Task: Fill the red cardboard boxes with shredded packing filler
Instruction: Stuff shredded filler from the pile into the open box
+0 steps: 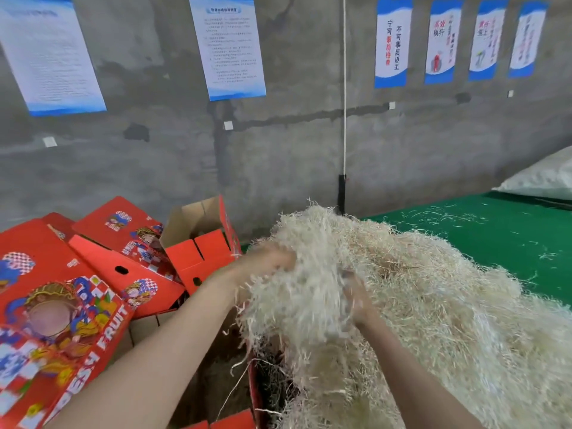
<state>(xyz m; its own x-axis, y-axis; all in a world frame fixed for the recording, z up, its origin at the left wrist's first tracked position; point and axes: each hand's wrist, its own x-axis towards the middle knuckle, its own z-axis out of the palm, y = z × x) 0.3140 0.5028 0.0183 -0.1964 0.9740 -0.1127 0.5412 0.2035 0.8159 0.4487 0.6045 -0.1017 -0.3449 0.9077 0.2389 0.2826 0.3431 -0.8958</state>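
Both forearms come in from the bottom edge and meet in the filler. Right hand: fingers curled round a bunch of strands, gripping. Left hand: fingers sunk into the same clump, blurred and hidden, so I can't tell how tightly it's closed. Step in hand, as I read it: pulling a clump off the main pile to load the open box. That clump hangs between the hands, partly over the box's right rim, strands trailing inside. Box interior looks mostly bare cardboard on the left, so filling is at an early stage. Next move calls for tearing the clump free of the pile, shifting it left over the opening, then dropping and pressing it down. Main pile sits on the green tabletop, touching both hands. More red boxes are stacked left, apart from the hands.
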